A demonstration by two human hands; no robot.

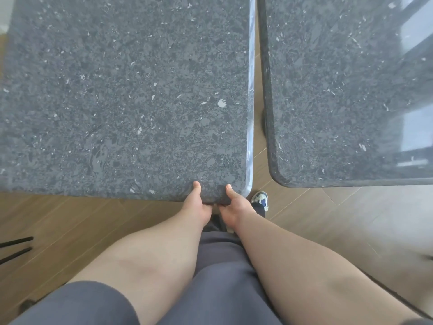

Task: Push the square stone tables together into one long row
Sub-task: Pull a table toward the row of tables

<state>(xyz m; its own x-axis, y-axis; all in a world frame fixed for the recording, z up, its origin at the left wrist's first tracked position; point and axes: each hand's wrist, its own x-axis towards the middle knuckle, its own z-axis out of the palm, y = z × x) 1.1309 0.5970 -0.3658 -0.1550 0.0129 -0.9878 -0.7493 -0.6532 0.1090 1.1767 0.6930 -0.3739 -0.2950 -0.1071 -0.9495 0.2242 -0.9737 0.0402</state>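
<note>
Two dark speckled stone tables fill the view. The left stone table (121,95) is the larger in frame, and the right stone table (339,90) stands beside it with a narrow gap of floor between their facing edges. My left hand (195,204) and my right hand (235,204) both grip the near edge of the left table close to its near right corner. Each thumb lies on top of the slab, and the fingers are hidden under the edge.
Wooden plank floor (70,226) runs under and between the tables. My shoe (260,198) shows just past the left table's corner. Thin black rods (16,247) lie at the left edge. The dark base of the right table (264,123) shows in the gap.
</note>
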